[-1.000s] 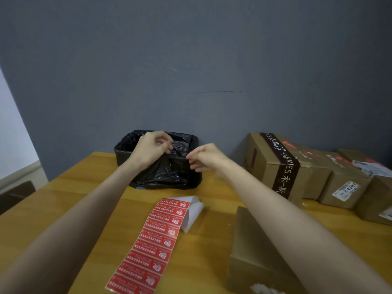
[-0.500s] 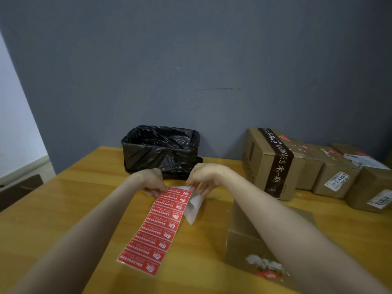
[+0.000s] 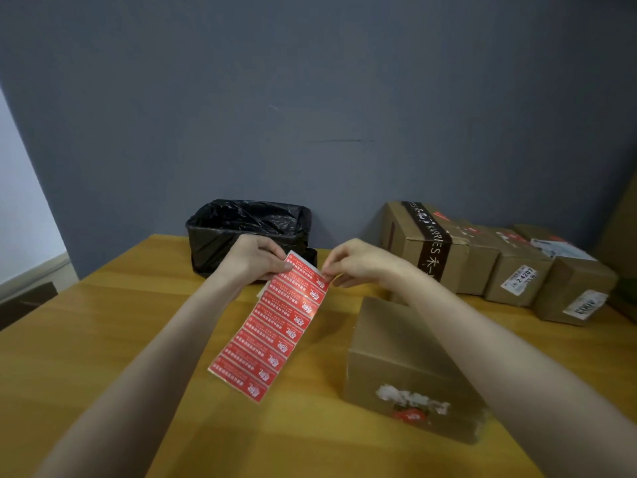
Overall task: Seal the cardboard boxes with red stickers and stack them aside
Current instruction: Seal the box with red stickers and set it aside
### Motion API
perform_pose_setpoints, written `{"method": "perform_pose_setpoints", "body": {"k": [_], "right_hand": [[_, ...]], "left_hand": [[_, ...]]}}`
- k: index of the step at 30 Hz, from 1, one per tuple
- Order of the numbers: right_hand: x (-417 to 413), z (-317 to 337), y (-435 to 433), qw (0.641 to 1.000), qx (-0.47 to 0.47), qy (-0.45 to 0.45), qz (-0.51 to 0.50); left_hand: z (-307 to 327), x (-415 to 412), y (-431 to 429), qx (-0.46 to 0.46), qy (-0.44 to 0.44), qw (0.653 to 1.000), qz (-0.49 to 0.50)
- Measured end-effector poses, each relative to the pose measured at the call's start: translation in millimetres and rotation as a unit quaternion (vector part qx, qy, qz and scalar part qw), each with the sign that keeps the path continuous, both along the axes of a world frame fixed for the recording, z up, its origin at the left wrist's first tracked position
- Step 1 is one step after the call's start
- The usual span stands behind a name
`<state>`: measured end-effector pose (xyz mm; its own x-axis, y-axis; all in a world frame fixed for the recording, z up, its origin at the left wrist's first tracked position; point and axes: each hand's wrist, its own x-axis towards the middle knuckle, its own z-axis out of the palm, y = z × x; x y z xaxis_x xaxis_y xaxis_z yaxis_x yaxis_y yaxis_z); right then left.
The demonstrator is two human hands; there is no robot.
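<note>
A long strip of red stickers (image 3: 275, 332) hangs in the air over the wooden table (image 3: 103, 339). My left hand (image 3: 253, 258) grips the strip's top left corner, thumb on the front. My right hand (image 3: 355, 262) pinches the right edge of the top sticker with thumb and forefinger. A plain cardboard box (image 3: 396, 360) sits on the table under my right forearm, with torn label remains and a red scrap on its near face.
A black bin lined with a plastic bag (image 3: 248, 232) stands at the table's back edge against the grey wall. A row of several cardboard boxes (image 3: 482, 257) lines the back right, one banded with dark tape.
Both hands came back from the black bin, took the sticker strip at its top end and lifted it off the table. The camera has tilted down.
</note>
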<state>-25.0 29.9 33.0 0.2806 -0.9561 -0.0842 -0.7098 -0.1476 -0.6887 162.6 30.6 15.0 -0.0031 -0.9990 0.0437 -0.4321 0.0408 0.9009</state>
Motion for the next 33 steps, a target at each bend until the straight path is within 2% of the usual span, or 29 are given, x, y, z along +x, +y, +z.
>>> {"method": "perform_pose_setpoints", "body": {"k": [4, 9, 13, 22, 33], "right_hand": [[-16.3, 2.2, 10.3, 0.997, -0.076, 0.029, -0.011], [-24.9, 5.7, 17.0, 0.976, -0.192, -0.086, -0.059], [-23.4, 4.9, 21.7, 0.966, -0.222, -0.115, -0.060], [-27.9, 0.1, 26.7, 0.951, -0.254, -0.147, -0.097], [-37.3, -1.4, 30.5, 0.951, -0.188, -0.221, -0.107]], "left_hand": [[4.1, -12.6, 7.1, -0.030, 0.000, 1.000, -0.006], [10.4, -32.0, 16.3, -0.086, 0.027, 0.996, -0.011], [10.3, -45.5, 23.4, -0.116, 0.044, 0.992, -0.029], [19.1, -63.2, 26.1, -0.118, 0.071, 0.990, -0.041], [18.7, -72.2, 25.1, -0.120, 0.068, 0.988, -0.068]]}}
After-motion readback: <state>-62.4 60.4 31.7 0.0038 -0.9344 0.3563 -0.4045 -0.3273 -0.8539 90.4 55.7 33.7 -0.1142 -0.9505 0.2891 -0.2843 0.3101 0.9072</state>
